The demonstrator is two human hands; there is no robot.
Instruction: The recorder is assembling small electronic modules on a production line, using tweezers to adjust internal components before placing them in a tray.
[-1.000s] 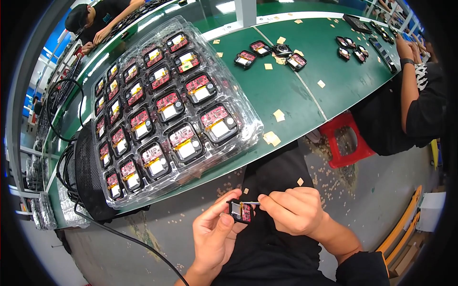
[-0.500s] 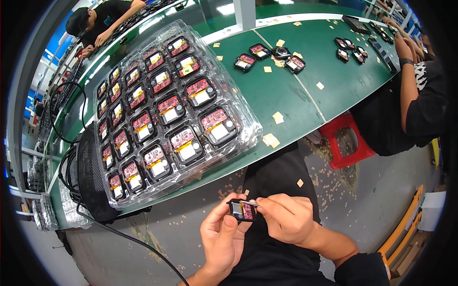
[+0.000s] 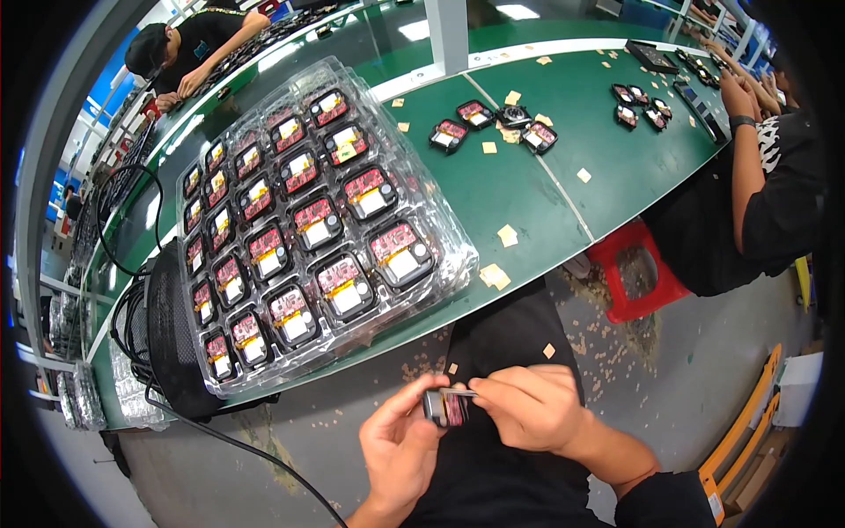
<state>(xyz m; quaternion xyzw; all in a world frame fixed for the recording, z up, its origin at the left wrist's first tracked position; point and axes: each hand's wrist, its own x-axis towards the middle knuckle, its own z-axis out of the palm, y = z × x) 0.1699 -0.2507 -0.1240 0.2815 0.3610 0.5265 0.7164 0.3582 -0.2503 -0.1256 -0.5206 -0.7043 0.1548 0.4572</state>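
My left hand (image 3: 394, 453) grips a small black smartwatch case (image 3: 433, 408) between thumb and fingers, above my lap. Inside the case a red circuit board shows, with a grey-white part beside it. My right hand (image 3: 532, 412) pinches metal tweezers (image 3: 461, 392). Their tip reaches over the upper edge of the case; whether it grips anything there is too small to tell. Beyond my hands, a clear plastic tray (image 3: 451, 251) holds rows of similar open cases (image 3: 343, 286) with red boards and white batteries.
Loose watch cases (image 3: 451, 134) and yellowish paper squares (image 3: 495, 276) lie on the green table (image 3: 528, 207). A black cable (image 3: 255, 446) runs down at left, beside a black mesh bag (image 3: 172, 326). Co-workers sit at far left and right. A red stool (image 3: 629, 304) stands at right.
The watch case has tilted in my left hand and sits slightly lower. The tweezers have moved down a little with it. The view has shifted slightly.
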